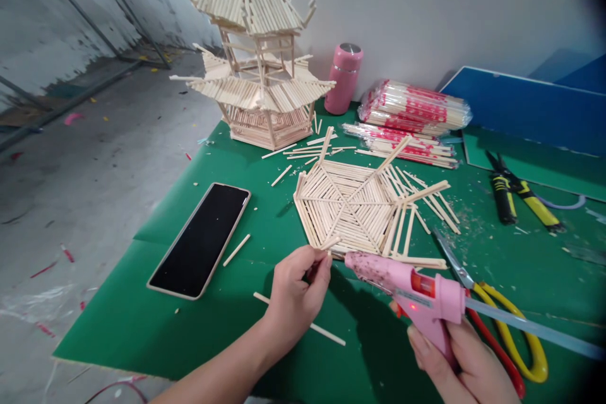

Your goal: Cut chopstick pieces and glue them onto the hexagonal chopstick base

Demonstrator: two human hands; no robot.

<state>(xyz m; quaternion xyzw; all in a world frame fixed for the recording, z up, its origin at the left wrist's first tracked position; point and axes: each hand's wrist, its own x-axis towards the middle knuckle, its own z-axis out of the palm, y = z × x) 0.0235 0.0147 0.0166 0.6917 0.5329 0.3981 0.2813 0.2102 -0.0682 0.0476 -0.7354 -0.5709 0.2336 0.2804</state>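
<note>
My right hand (454, 353) is wrapped around the handle of a pink hot glue gun (402, 278), its small light glowing red. A clear glue stick (530, 322) runs out of the gun's back. The nozzle points left, close to the fingertips of my left hand (300, 284). Those fingers pinch a thin wooden stick (329, 253), of which only the end shows. Just beyond lies a flat polygonal panel of wooden sticks (348, 205) in a web pattern, with short sticks jutting from its corners. My left hand is at the panel's near edge.
A two-tiered stick pagoda (260, 85) stands at the back. Behind the panel are a pink flask (344, 79) and packs of wrapped sticks (411, 110). Pliers (518, 192) and scissors (492, 303) lie right, a phone (201, 240) left. Loose sticks (315, 151) are scattered about.
</note>
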